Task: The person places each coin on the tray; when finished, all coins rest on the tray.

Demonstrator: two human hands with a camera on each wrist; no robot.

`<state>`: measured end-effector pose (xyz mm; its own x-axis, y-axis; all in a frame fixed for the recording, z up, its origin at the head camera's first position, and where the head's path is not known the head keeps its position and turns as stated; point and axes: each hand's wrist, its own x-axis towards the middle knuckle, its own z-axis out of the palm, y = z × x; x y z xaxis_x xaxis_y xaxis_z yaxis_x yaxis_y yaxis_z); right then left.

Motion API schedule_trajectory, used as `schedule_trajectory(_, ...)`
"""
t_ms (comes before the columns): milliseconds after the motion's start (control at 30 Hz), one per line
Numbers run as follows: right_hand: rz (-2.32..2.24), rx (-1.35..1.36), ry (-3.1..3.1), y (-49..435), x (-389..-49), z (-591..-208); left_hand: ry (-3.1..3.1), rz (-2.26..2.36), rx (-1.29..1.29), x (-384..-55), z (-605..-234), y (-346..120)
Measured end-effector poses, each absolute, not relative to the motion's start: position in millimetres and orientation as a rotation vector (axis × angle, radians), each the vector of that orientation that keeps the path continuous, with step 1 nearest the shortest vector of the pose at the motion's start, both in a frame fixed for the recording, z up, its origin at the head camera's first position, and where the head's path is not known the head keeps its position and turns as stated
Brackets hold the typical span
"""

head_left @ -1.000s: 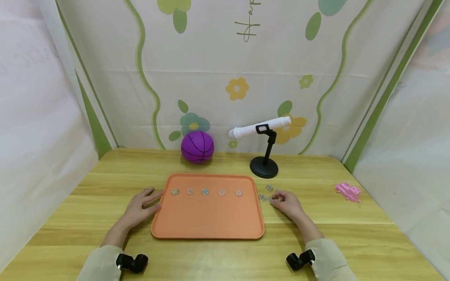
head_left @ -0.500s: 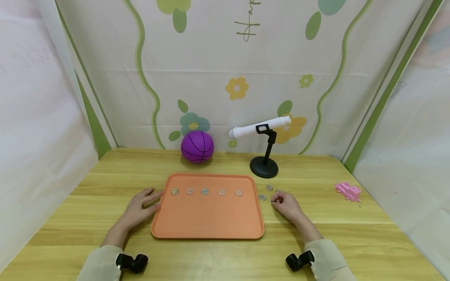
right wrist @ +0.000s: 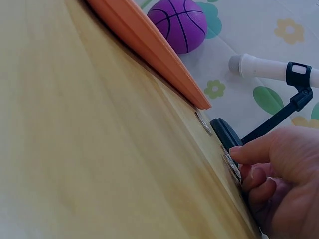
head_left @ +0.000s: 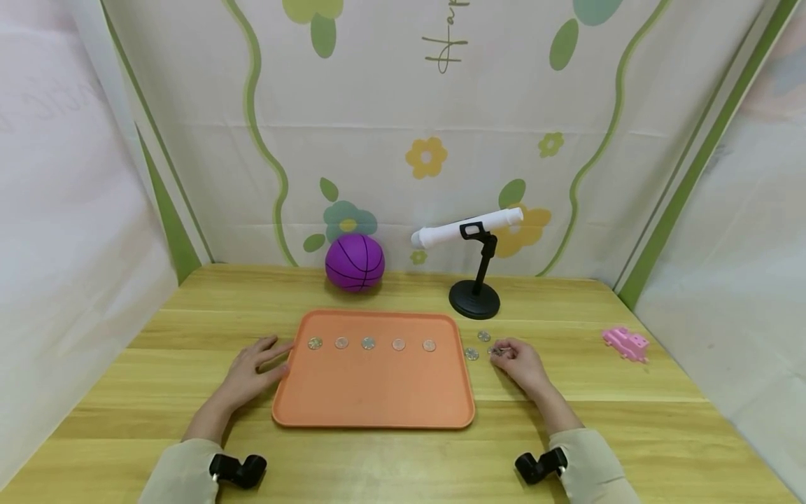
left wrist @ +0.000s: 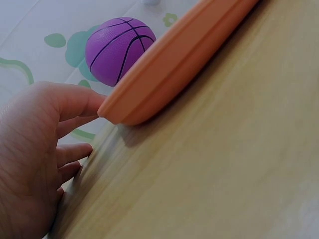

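Observation:
An orange tray (head_left: 373, 392) lies on the table with a row of several coins on it, among them a coin (head_left: 368, 344) near the middle. My left hand (head_left: 247, 374) rests at the tray's left edge, fingers relaxed and touching its rim; the left wrist view shows the thumb side against the tray's corner. Right of the tray lie a few loose coins, a nearer coin (head_left: 471, 354) and a farther coin (head_left: 483, 336). Over there my right hand (head_left: 521, 365) has curled fingers, the thumb and index pinching a coin (right wrist: 229, 163) close to the tabletop; the fingertips partly hide it.
A purple basketball (head_left: 355, 262) sits behind the tray. To its right stands a white microphone (head_left: 466, 228) on a black stand (head_left: 475, 299). A pink toy car (head_left: 625, 344) lies at the table's right side. Printed cloth walls enclose the back and sides.
My right hand has shifted slightly right and away from me among the loose coins, and its fingertips now cover coins seen earlier. My left hand and the tray keep their places.

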<state>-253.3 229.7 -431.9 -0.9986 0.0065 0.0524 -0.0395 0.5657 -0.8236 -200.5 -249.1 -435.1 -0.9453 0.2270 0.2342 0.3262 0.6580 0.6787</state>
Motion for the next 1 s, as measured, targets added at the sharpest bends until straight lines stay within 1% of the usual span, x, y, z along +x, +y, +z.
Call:
schedule_trajectory(367, 1.467, -0.025, -2.749, 228.6, -253.6, -430.8, -2.745, -1.151, -0.455, -199.7, -436.2, -248.6)
schedule_trajectory(633, 1.312, 0.05, -2.819, 226.3, -255.3, -426.2, -2.742, -1.151, -0.457, -201.1, -436.7, -249.9)
schedule_trajectory(1000, 1.262, 0.143, -2.891, 225.9, -254.3, -427.2, -2.728, -1.159, -0.483, -201.6, -435.9, -249.9)
